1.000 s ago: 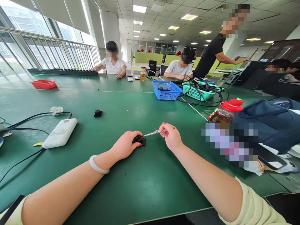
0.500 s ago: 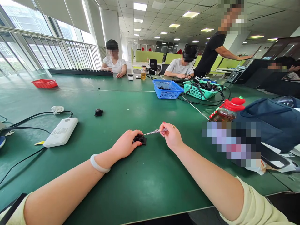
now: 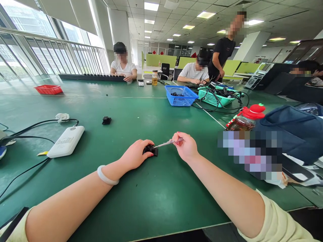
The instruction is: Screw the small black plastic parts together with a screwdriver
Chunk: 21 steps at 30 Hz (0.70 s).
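Fingers clamped, the left hand [image 3: 135, 155] holds a black block [image 3: 154, 152] on the table [image 3: 151, 198], the right hand [image 3: 186, 147] a screwdriver [image 3: 165, 144] angled to it.

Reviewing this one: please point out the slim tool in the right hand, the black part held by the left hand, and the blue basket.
Slim tool [image 3: 164, 144], head view: on its shaft, behind the tip.
Black part [image 3: 154, 152], head view: on its uncovered end.
Blue basket [image 3: 181, 101], head view: on its front wall.
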Each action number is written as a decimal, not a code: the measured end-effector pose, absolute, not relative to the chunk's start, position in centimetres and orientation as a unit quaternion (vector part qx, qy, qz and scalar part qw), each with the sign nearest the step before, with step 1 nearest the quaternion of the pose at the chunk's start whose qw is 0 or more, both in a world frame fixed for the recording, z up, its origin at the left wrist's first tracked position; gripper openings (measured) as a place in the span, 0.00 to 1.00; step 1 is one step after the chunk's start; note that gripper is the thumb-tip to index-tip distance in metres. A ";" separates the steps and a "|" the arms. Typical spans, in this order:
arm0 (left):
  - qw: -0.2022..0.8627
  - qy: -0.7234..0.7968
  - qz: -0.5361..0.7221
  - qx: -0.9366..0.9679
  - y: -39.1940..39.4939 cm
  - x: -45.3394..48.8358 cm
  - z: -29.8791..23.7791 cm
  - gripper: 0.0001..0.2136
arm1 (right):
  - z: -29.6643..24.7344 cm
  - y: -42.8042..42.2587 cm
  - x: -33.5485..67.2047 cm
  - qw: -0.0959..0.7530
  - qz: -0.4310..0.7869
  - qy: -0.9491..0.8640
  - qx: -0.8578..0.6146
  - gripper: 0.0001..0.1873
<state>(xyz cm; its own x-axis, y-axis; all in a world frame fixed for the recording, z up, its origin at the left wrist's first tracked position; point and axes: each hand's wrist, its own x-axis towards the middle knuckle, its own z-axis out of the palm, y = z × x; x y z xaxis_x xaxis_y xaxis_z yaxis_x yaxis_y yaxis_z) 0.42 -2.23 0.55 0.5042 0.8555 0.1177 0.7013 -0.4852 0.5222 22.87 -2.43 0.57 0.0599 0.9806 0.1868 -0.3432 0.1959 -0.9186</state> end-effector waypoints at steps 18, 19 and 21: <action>0.205 0.445 0.203 0.848 -2.1 0.3 0.3 0.14 | 2.2 -5.6 21.8 0.540 0.226 -0.724 -0.365 0.25; 0.205 0.445 0.204 0.848 -2.1 0.3 0.3 0.14 | 2.2 -5.7 21.6 0.515 0.198 -0.760 -0.344 0.22; 0.205 0.444 0.207 0.847 -2.2 0.3 0.3 0.13 | 2.1 -5.8 21.3 0.458 0.147 -0.826 -0.295 0.17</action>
<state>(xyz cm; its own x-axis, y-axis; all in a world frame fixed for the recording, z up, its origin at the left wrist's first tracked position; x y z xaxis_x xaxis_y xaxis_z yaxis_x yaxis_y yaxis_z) 0.33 -2.19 0.29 0.5206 0.8371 0.1683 0.6675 -0.5219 0.5311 21.26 -5.85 2.10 -0.4072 0.6215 0.6693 0.3530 0.7829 -0.5122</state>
